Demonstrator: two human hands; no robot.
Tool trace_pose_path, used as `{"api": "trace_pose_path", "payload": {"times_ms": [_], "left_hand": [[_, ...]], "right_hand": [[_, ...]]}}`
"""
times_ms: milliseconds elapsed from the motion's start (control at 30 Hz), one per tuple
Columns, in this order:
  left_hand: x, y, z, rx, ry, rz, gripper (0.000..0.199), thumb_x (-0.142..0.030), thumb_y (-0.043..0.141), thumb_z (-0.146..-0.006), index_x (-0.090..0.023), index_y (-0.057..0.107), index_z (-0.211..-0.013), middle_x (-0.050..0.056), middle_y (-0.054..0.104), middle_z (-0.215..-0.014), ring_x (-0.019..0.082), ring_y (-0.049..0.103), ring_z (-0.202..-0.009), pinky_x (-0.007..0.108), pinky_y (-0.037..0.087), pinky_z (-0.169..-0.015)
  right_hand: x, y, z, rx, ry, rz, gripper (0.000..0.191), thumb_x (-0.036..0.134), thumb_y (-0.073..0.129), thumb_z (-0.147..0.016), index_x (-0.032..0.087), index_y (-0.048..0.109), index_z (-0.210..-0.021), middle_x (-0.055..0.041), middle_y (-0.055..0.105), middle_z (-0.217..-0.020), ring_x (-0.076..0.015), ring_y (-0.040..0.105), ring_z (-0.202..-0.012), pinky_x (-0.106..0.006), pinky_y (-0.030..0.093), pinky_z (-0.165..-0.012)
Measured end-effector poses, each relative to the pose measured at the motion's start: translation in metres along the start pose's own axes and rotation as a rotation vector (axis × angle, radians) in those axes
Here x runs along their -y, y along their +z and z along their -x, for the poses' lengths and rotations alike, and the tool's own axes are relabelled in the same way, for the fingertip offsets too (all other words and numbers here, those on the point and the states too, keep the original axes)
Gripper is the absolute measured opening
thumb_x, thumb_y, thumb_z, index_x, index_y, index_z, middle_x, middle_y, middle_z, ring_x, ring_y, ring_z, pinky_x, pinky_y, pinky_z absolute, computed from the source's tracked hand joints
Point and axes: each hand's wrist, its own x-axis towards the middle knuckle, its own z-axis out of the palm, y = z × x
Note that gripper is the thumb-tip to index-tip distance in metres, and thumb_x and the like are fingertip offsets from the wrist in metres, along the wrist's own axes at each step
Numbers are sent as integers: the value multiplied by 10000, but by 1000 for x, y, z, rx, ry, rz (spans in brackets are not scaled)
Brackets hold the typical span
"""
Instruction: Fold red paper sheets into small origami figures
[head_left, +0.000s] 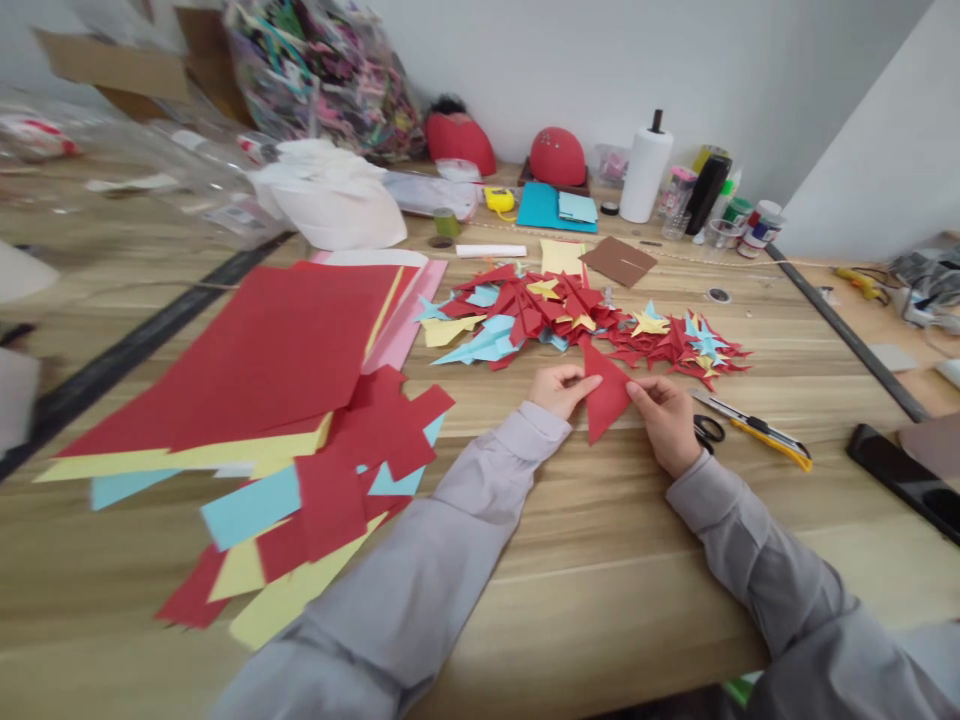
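A folded piece of red paper is held up over the table between my two hands. My left hand pinches its left edge, and my right hand grips the right corner between thumb and fingers. Just beyond lies a heap of folded red, yellow and blue paper pieces, with a pile of paper stars to its right. Beside my right hand are black-handled scissors, partly hidden, and a yellow utility knife.
Large red sheets and cut paper rectangles spread over the left side. A black phone lies at the right. Along the back stand a white roll, several bottles and a yellow tape measure.
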Motion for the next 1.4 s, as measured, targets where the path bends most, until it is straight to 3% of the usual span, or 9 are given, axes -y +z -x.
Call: {"api": "trace_pose_path", "payload": {"times_ms": [167, 300, 433, 533, 633, 733, 967, 1167, 1400], "left_hand": [[4, -7, -4, -39, 19, -7, 120, -246, 761, -549, -156, 685, -575, -22, 627, -522, 96, 498, -486, 206, 401, -496], [3, -8, -5, -50, 9, 0, 163, -292, 772, -517, -166, 697, -588, 8, 663, -572, 119, 531, -504, 224, 425, -507], [-2, -5, -1, 45, -8, 22, 212, -333, 784, -478, -156, 681, -533, 14, 634, -509, 112, 506, -461, 227, 406, -477], [0, -5, -3, 120, -35, 69, 262, -361, 800, -429, -148, 664, -497, 2, 599, -457, 107, 485, -433, 226, 385, -445], [2, -8, -7, 176, -33, 89, 256, -359, 788, -441, -142, 662, -491, -12, 570, -434, 100, 470, -425, 226, 375, -443], [3, -11, -9, 198, -40, 87, 215, -317, 777, -445, -147, 645, -452, -23, 553, -417, 96, 467, -434, 228, 379, -465], [4, -9, -10, 196, -106, 11, 177, -305, 760, -456, -159, 660, -470, -25, 549, -410, 95, 436, -416, 231, 342, -452], [0, -7, -6, 124, -1, -45, 196, -295, 635, -586, -153, 619, -453, -18, 528, -433, 109, 446, -482, 235, 344, -501], [-4, -6, -4, 126, 64, -159, 237, -263, 553, -616, -142, 530, -413, -43, 431, -417, 95, 398, -494, 230, 307, -512]], "right_hand": [[7, 3, 2, 61, 22, -8, 279, 461, 688, -624, 198, 612, -681, -4, 651, -673, -146, 588, -651, -295, 485, -673], [12, 1, 5, 116, 28, -8, 322, 501, 632, -674, 206, 610, -801, -8, 664, -788, -161, 610, -771, -294, 488, -752], [17, 5, 5, 14, -80, 138, 367, 471, 625, -707, 207, 595, -961, -46, 648, -916, -161, 602, -804, -285, 487, -737], [21, 16, -8, 49, -183, 317, 294, 448, 645, -701, 205, 625, -864, -35, 643, -805, -159, 584, -740, -280, 467, -703], [22, 30, -23, 250, -190, 376, 266, 440, 683, -657, 190, 595, -629, 23, 550, -580, -123, 500, -577, -247, 400, -560], [19, 39, -30, 330, -86, 212, 353, 494, 684, -631, 184, 538, -543, 48, 488, -522, -92, 430, -511, -228, 345, -494], [17, 35, -27, 334, 195, -91, 373, 499, 748, -540, 189, 540, -532, 55, 516, -504, -78, 414, -450, -220, 330, -449], [15, 33, -30, 315, 189, -191, 327, 427, 772, -545, 183, 554, -546, 58, 525, -517, -69, 415, -444, -216, 328, -456], [13, 35, -29, 279, 226, -223, 365, 411, 777, -535, 185, 493, -496, 71, 468, -455, -58, 356, -412, -211, 264, -420]]}}
